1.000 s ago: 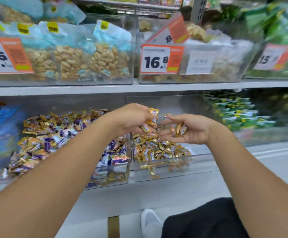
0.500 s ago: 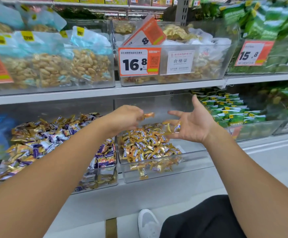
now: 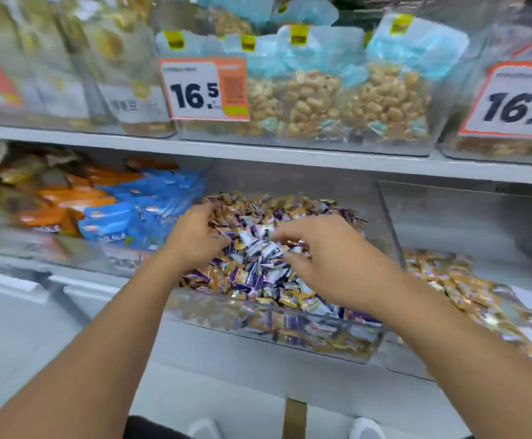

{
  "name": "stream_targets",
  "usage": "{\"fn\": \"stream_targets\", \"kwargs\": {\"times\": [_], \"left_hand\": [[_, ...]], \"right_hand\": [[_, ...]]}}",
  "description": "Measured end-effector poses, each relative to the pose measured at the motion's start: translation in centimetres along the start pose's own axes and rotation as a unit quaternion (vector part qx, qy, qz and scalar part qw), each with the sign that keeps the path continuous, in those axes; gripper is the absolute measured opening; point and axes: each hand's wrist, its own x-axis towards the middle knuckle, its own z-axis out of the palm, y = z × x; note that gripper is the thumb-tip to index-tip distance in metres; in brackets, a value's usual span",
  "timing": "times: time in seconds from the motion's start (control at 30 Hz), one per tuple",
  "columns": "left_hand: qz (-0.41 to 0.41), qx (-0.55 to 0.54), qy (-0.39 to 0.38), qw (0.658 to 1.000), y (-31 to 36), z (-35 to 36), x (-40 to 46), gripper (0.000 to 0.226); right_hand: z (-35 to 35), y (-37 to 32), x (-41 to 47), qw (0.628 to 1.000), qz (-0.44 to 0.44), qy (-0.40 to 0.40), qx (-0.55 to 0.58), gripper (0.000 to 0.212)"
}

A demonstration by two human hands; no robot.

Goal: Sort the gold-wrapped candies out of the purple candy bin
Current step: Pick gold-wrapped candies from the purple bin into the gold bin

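Note:
The purple candy bin (image 3: 290,331) is a clear plastic tub on the lower shelf, heaped with purple-and-white candies (image 3: 258,251) mixed with gold-wrapped candies (image 3: 286,301). Both of my hands are inside it. My left hand (image 3: 195,239) lies on the left side of the heap with its fingers bent down into the candies, fingertips buried. My right hand (image 3: 331,261) hovers over the middle, its fingers loosely curved and spread, tips touching the wrappers. I see no candy held in either hand. To the right stands a clear bin of gold candies (image 3: 448,280).
Blue and orange snack packs (image 3: 125,213) fill the bin to the left. Bagged nuts (image 3: 321,103) and price tags (image 3: 204,88) sit on the upper shelf (image 3: 258,155). A tall clear divider wall (image 3: 394,229) separates the two candy bins. My white shoes (image 3: 366,429) show below.
Both hands left the gold candy bin, where they let gold candies go, and moved left into the purple bin. The view swung left with them.

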Motion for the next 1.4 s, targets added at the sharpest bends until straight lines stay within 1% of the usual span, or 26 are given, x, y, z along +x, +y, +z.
{"fn": "stream_targets", "kwargs": {"times": [0.07, 0.13, 0.17, 0.23, 0.3, 0.37, 0.47, 0.5, 0.57, 0.63, 0.77, 0.83, 0.93, 1.03, 1.13, 1.27, 1.3, 1.33, 1.4], "left_hand": [[0.001, 0.018, -0.023, 1.000, -1.5, 0.2, -0.2, 0.079], [-0.005, 0.011, -0.040, 0.999, -2.3, 0.7, 0.0, 0.080], [-0.019, -0.009, -0.040, 0.999, -2.8, 0.8, 0.1, 0.076], [-0.053, -0.082, -0.030, 0.995, -3.8, 1.0, 0.6, 0.074], [-0.075, -0.146, -0.024, 0.986, -4.6, 1.3, 1.1, 0.074], [-0.085, -0.162, -0.024, 0.983, -5.2, 1.3, 1.6, 0.076], [-0.087, -0.169, -0.025, 0.981, -5.7, 1.5, 2.0, 0.075], [-0.086, -0.164, -0.024, 0.982, -5.8, 1.5, 2.1, 0.072], [-0.078, -0.153, -0.014, 0.985, -5.9, 1.6, 2.3, 0.064], [-0.060, -0.152, 0.004, 0.986, -5.9, 1.7, 2.5, 0.051], [-0.028, -0.170, 0.027, 0.985, -6.2, 1.6, 2.3, 0.027], [0.002, -0.173, 0.036, 0.984, -6.0, 1.4, 1.9, 0.018], [0.038, -0.196, 0.033, 0.979, -5.1, 1.0, 1.3, 0.020], [0.028, -0.239, 0.021, 0.970, -4.5, 0.7, 0.9, 0.016], [-0.035, -0.327, -0.012, 0.944, -3.9, 0.4, 0.8, 0.005], [-0.101, -0.391, -0.036, 0.914, -3.6, 0.3, 0.5, 0.017], [-0.123, -0.427, -0.042, 0.895, -3.6, 0.1, 0.2, 0.018], [-0.148, -0.477, -0.047, 0.865, -3.5, -0.2, 0.0, 0.019], [-0.197, -0.580, -0.057, 0.789, -3.6, -0.9, -0.5, 0.019]], "right_hand": [[2.4, -0.2, 4.2, 0.999, 0.020, -0.038, -0.024, 0.045], [3.4, -0.2, 7.8, 0.999, 0.019, -0.044, -0.014, 0.060], [3.8, -0.4, 9.5, 0.999, 0.015, -0.049, -0.008, 0.063], [4.5, -0.8, 12.6, 0.996, 0.022, -0.084, -0.003, 0.065], [5.7, -0.9, 15.9, 0.990, 0.030, -0.136, 0.001, 0.058], [7.2, -0.7, 19.3, 0.986, 0.031, -0.161, -0.002, 0.050], [8.9, -0.2, 22.8, 0.981, 0.022, -0.188, 0.041, 0.060], [9.0, 0.0, 23.3, 0.979, 0.011, -0.197, 0.043, 0.060], [9.1, 0.4, 23.8, 0.976, -0.009, -0.214, 0.027, 0.047], [8.9, 0.5, 23.6, 0.974, -0.030, -0.226, 0.001, 0.031], [7.8, 0.5, 22.0, 0.972, -0.044, -0.224, -0.059, 0.017], [6.6, 0.8, 20.7, 0.972, -0.031, -0.224, -0.056, 0.015], [4.9, 1.1, 18.2, 0.976, 0.006, -0.217, -0.035, 0.013], [4.3, 1.2, 16.2, 0.985, 0.019, -0.173, -0.009, 0.009], [4.3, 1.5, 14.9, 0.987, 0.051, -0.150, 0.022, 0.015], [3.8, 1.7, 13.3, 0.983, 0.098, -0.120, 0.103, 0.019], [3.7, 1.5, 13.0, 0.979, 0.108, -0.100, 0.138, 0.020], [3.8, 1.3, 12.7, 0.973, 0.121, -0.076, 0.182, 0.019], [4.1, 1.0, 12.2, 0.948, 0.154, -0.035, 0.275, 0.016]]}}
